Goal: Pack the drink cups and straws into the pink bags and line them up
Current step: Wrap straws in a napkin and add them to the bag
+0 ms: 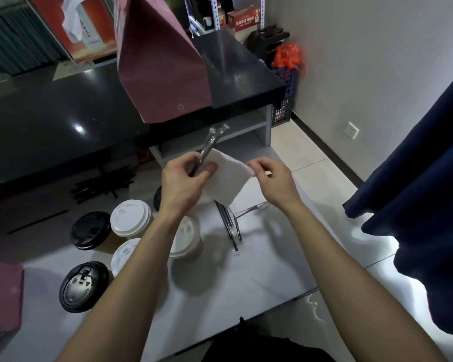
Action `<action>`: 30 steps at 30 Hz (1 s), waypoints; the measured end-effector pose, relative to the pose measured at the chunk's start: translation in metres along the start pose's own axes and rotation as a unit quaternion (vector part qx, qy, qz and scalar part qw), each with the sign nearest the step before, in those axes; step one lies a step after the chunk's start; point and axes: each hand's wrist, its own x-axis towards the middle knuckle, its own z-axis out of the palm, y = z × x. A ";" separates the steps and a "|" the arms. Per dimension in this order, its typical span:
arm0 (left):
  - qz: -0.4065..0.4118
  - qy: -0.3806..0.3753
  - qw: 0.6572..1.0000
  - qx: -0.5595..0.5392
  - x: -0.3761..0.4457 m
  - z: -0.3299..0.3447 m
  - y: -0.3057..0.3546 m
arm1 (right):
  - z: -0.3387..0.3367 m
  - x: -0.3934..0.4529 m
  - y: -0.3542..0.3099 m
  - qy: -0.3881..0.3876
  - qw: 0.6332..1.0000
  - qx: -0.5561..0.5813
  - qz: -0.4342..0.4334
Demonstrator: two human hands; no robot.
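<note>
1. At frame centre, the left hand (183,178) has its grip closed on wrapped straws (209,146) and one edge of a white napkin (226,176).
2. The right hand (271,176) pinches the napkin's right corner between thumb and fingers.
3. Lidded drink cups (131,218) stand on the white desk (259,270) at lower left; more straws (230,226) lie beside them.
4. A pink bag (160,66) stands upright on the black counter (50,113), upper centre.

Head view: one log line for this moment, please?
left hand: grips wrapped straws | right hand: pinches white napkin | tall pink paper bag: upright
</note>
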 end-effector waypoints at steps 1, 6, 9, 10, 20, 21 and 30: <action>-0.001 0.016 1.000 -0.011 0.001 -0.004 -0.001 | 0.005 0.000 0.011 0.011 0.998 -0.061 -0.005; 0.007 0.054 0.997 -0.046 0.000 -0.023 0.005 | 0.028 -0.004 0.056 -0.161 0.926 -0.341 -0.005; 0.005 0.056 0.996 -0.065 -0.004 -0.031 0.008 | 0.034 -0.004 0.067 -0.147 0.923 -0.355 -0.028; 0.007 0.057 0.996 -0.069 -0.005 -0.034 0.009 | 0.035 -0.003 0.068 -0.135 0.925 -0.353 -0.029; 0.012 -0.028 0.997 -0.066 -0.007 -0.052 0.009 | 0.010 0.012 0.031 0.010 0.994 -0.009 0.108; 0.018 -0.059 0.997 -0.052 -0.006 -0.052 0.010 | 0.005 0.015 0.021 0.018 0.994 0.025 0.109; 0.054 -0.102 0.993 -0.013 0.004 -0.026 0.028 | -0.013 0.008 -0.077 -0.089 0.989 0.122 0.004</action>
